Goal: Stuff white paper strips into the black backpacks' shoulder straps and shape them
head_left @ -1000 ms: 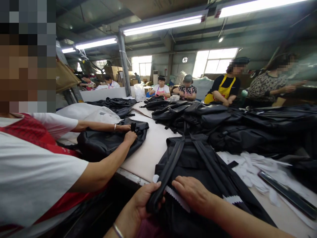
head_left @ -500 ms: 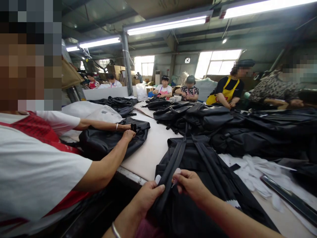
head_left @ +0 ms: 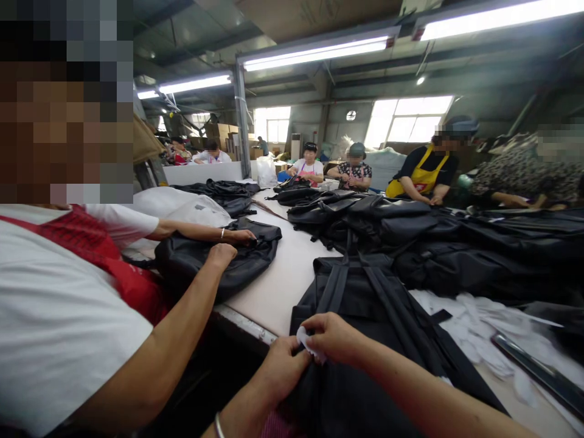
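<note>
A black backpack (head_left: pixel 353 304) lies in front of me with its straps upward. My left hand (head_left: pixel 280 368) is closed on the near part of its left strap (head_left: pixel 332 291). Between my hands, a small white strip (head_left: pixel 310 347) is pinched by the thumb and fingers of my right hand (head_left: pixel 335 337). The strip lies against the strap, close to my left thumb; its lower end is partly covered by my fingers.
Loose white strips (head_left: pixel 474 325) and a long dark flat object (head_left: pixel 533 365) lie to the right on the pale table (head_left: pixel 255 307). More black bags (head_left: pixel 378 210) are heaped beyond. At left, a co-worker's hands (head_left: pixel 221 255) are on another black bag (head_left: pixel 201 261).
My right hand has brought the white strip down and left to the strap by my left hand, and the hands now meet. The co-worker's near hand has moved back from the far one.
</note>
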Tool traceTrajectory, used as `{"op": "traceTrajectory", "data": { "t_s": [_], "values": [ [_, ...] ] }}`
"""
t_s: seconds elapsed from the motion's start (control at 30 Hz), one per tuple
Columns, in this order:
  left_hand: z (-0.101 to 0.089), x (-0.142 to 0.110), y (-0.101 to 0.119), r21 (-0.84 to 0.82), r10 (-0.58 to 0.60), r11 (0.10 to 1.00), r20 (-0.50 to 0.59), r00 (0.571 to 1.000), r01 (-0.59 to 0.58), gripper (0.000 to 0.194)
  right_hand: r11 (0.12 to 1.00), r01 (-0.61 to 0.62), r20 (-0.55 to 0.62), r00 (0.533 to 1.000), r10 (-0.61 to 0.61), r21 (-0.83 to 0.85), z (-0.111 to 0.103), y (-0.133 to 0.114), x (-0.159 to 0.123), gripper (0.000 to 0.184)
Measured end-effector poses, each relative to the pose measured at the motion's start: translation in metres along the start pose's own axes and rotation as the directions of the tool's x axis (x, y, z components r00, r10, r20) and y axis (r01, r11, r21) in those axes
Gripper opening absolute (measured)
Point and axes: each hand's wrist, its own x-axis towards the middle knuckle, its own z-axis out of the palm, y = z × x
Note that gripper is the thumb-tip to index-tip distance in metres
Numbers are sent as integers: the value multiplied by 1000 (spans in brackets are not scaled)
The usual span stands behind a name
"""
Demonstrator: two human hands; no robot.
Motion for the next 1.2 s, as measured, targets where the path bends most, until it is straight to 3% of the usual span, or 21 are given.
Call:
{"op": "traceTrajectory", "data": {
  "t_s": [0.2,0.37,0.5,0.63,0.77,0.83,0.93,1.07,1.2],
  "values": [
    [-1,1,-5,-14,15,1000,41,999,-15,36,994,-71,-24,997,73,79,-2,-2,-3,35],
    [-1,0,-3,4,-22,1000,4,1000,22,41,972,-105,-37,993,115,211,-1,-4,-4,27],
    [0,0,-1,2,-42,999,-12,999,42,40,976,-22,-120,992,49,216,8,4,2,21],
    [4,0,-6,31,-42,999,-65,997,44,36,991,133,-212,969,-130,-1,15,13,7,10],
    [5,0,-8,44,-32,998,-83,996,36,30,946,184,-221,944,-246,-268,9,9,1,8],
    [6,0,-8,63,-19,998,-91,996,25,28,898,222,-180,934,-307,-380,3,4,-3,15],
    [7,1,-7,83,-6,996,-100,995,14,27,768,294,-159,877,-453,-568,-3,-3,-5,13],
    [10,0,-6,84,-4,996,-91,996,12,25,719,289,-89,894,-438,-632,0,-10,5,9],
    [10,0,-3,184,14,983,-96,995,4,27,723,279,-139,877,-460,-632,9,-9,19,10]
  ]
}}
